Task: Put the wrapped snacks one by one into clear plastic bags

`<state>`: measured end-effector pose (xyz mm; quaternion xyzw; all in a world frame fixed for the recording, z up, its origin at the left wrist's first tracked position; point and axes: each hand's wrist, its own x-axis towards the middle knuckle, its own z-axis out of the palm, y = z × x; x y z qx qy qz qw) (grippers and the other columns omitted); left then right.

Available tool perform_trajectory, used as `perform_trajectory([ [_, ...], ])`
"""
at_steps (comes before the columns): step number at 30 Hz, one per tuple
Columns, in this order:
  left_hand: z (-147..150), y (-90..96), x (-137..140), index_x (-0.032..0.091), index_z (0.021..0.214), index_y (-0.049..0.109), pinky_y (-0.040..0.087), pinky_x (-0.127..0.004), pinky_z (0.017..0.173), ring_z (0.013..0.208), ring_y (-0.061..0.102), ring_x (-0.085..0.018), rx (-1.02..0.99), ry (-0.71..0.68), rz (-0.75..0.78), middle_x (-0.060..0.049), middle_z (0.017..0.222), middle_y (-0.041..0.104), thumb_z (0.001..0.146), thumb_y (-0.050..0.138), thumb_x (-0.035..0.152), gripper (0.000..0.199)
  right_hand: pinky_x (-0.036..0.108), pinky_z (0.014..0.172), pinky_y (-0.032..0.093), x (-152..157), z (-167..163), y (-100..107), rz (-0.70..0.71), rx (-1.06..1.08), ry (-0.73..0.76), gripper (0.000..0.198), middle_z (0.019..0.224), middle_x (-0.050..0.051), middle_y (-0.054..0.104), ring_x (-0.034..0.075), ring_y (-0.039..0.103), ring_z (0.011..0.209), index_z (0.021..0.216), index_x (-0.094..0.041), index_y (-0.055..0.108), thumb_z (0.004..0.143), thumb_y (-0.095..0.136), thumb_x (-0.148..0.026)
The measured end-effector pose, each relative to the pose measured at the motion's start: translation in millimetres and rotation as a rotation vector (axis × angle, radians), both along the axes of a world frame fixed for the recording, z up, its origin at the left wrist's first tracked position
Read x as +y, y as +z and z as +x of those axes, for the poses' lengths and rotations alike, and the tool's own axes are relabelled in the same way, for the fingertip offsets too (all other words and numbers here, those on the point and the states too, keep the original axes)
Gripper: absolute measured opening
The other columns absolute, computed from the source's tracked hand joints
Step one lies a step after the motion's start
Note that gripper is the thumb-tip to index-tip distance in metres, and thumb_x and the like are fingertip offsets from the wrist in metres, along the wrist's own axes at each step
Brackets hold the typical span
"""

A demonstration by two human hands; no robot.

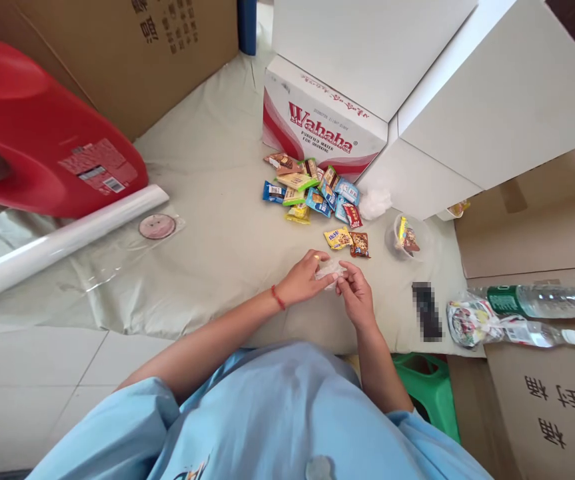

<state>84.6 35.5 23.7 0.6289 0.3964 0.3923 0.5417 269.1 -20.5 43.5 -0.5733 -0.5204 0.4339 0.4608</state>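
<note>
Between my hands is a crumpled clear plastic bag [330, 269], held just above the cloth-covered table. My left hand [303, 279], with a red cord on its wrist, has its fingers closed around one side of the bag. Thumb and fingers of my right hand [356, 293] pinch the other side. Just beyond the bag lie a yellow snack packet [338, 238] and a brown snack packet [360, 245], touching each other. Farther back is a heap of small wrapped snacks [294, 181] in several colours. A clear round tub [393, 243] on the right holds a few packets.
Behind the snack heap stands a Wahaha water carton [324, 120]. White crumpled plastic [375, 203] lies beside it. At left are a red jug [42, 133] and a long plastic roll [67, 243]. Water bottles [542, 301] lie at right, near a pixelated dark object [427, 312].
</note>
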Motion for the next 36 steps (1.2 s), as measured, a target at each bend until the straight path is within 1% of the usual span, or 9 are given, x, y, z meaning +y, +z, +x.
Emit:
perform_trajectory([
  [2,5,-8.5,17,0.020,0.074,0.060,0.042,-0.029,0.061,0.065,0.049,-0.014,-0.074,-0.111,-0.070,0.000,0.075,0.057,0.078,0.072,0.068,0.050,0.028,0.063,0.047,1,-11,-5,0.010,0.046,-0.070,0.042,0.081,-0.004,0.063,0.013,0.055,0.064,0.130,-0.028,0.061,0.091,0.072,-0.043],
  [5,-2,-23.1,28,0.020,0.069,0.052,0.037,-0.025,0.058,0.061,0.044,-0.011,-0.132,-0.134,-0.118,0.004,0.064,0.048,0.084,0.062,0.071,0.054,0.026,0.059,0.046,-5,-17,-18,-0.041,0.157,-0.166,0.042,0.080,-0.004,0.066,0.011,0.053,0.061,0.121,-0.026,0.061,0.086,0.077,-0.044],
  [13,-12,-23.1,34,0.017,0.082,0.063,0.040,-0.024,0.061,0.068,0.050,-0.011,-0.387,-0.041,-0.332,0.002,0.076,0.059,0.072,0.084,0.056,0.045,0.022,0.052,0.039,-16,-3,-20,-0.116,0.430,-0.309,0.034,0.075,-0.004,0.064,0.008,0.045,0.055,0.099,-0.024,0.066,0.075,0.086,-0.036],
  [19,-15,-17.6,33,0.020,0.104,0.066,0.050,-0.028,0.083,0.094,0.064,-0.015,-0.552,-0.225,-0.375,-0.003,0.105,0.068,0.056,0.098,0.037,0.061,0.022,0.050,0.037,-2,-2,-5,-0.157,0.584,-0.222,0.028,0.070,-0.006,0.055,0.008,0.039,0.052,0.097,-0.025,0.064,0.075,0.080,-0.030],
  [22,-16,-20.1,36,0.018,0.094,0.067,0.051,-0.030,0.085,0.089,0.064,-0.015,-0.505,-0.271,-0.402,-0.001,0.095,0.070,0.056,0.096,0.032,0.051,0.022,0.049,0.036,-3,-4,-8,-0.198,0.627,-0.186,0.026,0.069,-0.006,0.051,0.008,0.036,0.051,0.096,-0.025,0.061,0.075,0.077,-0.028],
  [25,-19,-23.1,42,0.017,0.081,0.065,0.050,-0.029,0.082,0.081,0.062,-0.014,-0.460,-0.116,-0.361,0.000,0.084,0.067,0.063,0.090,0.034,0.035,0.021,0.048,0.033,-6,-6,-13,-0.251,0.654,-0.166,0.024,0.066,-0.007,0.048,0.008,0.032,0.049,0.090,-0.024,0.059,0.073,0.075,-0.026],
  [29,-22,-22.7,45,0.019,0.087,0.061,0.045,-0.024,0.068,0.069,0.055,-0.009,-0.393,0.171,-0.294,0.003,0.081,0.062,0.066,0.090,0.038,0.040,0.021,0.049,0.032,-7,-8,-14,-0.238,0.637,-0.212,0.024,0.067,-0.007,0.051,0.007,0.034,0.051,0.087,-0.024,0.059,0.070,0.077,-0.026],
  [33,-22,-18.4,39,0.021,0.083,0.057,0.036,-0.025,0.051,0.057,0.052,-0.013,-0.327,-0.052,-0.310,0.001,0.070,0.056,0.089,0.061,0.072,0.051,0.022,0.051,0.034,-3,-15,-16,-0.148,0.528,-0.266,0.026,0.069,-0.006,0.054,0.009,0.039,0.053,0.089,-0.025,0.060,0.073,0.079,-0.031],
  [36,-20,-18.3,35,0.020,0.091,0.065,0.045,-0.027,0.061,0.072,0.057,-0.016,-0.210,-0.099,-0.100,-0.003,0.087,0.065,0.082,0.070,0.069,0.050,0.024,0.055,0.037,-4,-22,-20,-0.129,0.432,-0.275,0.026,0.071,-0.005,0.057,0.009,0.043,0.055,0.091,-0.025,0.061,0.077,0.079,-0.037],
])
